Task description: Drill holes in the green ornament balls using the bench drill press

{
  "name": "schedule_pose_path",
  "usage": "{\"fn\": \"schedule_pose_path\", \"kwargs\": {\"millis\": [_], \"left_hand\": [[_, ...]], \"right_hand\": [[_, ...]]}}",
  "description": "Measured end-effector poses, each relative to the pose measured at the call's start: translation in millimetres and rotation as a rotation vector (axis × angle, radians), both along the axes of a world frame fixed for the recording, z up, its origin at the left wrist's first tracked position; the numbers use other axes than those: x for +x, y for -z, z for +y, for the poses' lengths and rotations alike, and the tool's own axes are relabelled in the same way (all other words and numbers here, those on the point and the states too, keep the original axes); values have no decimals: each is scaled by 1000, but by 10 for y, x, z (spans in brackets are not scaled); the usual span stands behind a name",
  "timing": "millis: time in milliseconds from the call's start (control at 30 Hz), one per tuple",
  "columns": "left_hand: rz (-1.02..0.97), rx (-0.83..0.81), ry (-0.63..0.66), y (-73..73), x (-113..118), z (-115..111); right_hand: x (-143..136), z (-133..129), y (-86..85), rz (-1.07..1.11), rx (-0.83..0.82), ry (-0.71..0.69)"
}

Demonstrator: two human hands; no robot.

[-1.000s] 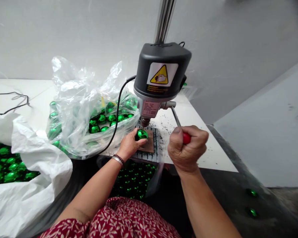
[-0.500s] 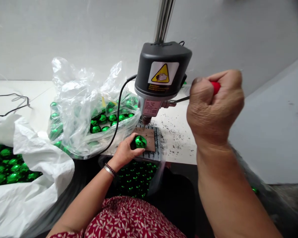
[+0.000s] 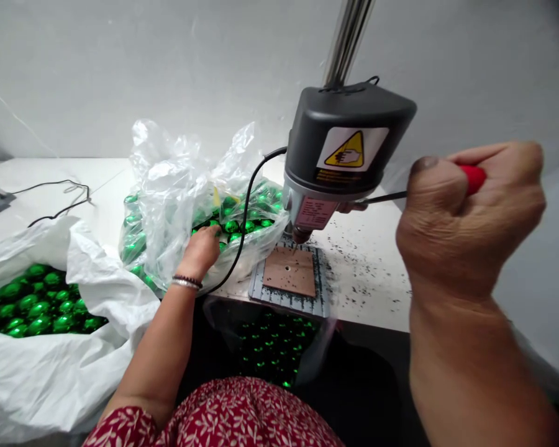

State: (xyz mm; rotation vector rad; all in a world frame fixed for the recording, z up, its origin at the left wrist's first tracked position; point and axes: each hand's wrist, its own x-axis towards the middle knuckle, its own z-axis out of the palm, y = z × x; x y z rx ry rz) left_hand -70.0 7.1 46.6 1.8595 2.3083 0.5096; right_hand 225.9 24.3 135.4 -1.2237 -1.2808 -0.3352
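Observation:
My right hand [image 3: 470,217] is wrapped round the red knob [image 3: 473,179] of the lever on a black drill press [image 3: 349,139]. Beneath the drill's tip lies a brown board [image 3: 289,280] with a small hole, on a grey slotted base [image 3: 257,284]; no ball rests on it. My left hand [image 3: 204,249] reaches into the clear plastic bag [image 3: 161,186] of shiny green balls [image 3: 231,226]. Its fingers are partly hidden among the balls, so whether it grips one cannot be made out.
A white sack [image 3: 107,304] of green balls stands at the left. More green balls [image 3: 279,341] are in a bag below the table edge. A black cable [image 3: 246,214] loops beside the drill. Dark shavings [image 3: 354,273] litter the white table [image 3: 386,304].
My left hand has left the board with the green ball and moved left into the clear bag; the ball is gone from the board. My right hand stays on the knob. The view has shifted.

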Motion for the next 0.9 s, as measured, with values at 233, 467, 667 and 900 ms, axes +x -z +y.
{"fn": "schedule_pose_path", "kwargs": {"millis": [233, 467, 667, 900], "left_hand": [[57, -334, 31, 228, -38, 87], [-293, 93, -64, -35, 21, -75], [-1120, 66, 184, -56, 253, -323], [-1673, -268, 207, 341, 676, -372]], "right_hand": [[11, -6, 16, -16, 42, -36], [6, -9, 20, -24, 52, -38], [-24, -26, 14, -20, 39, -77], [-40, -58, 59, -54, 53, -129]]}}
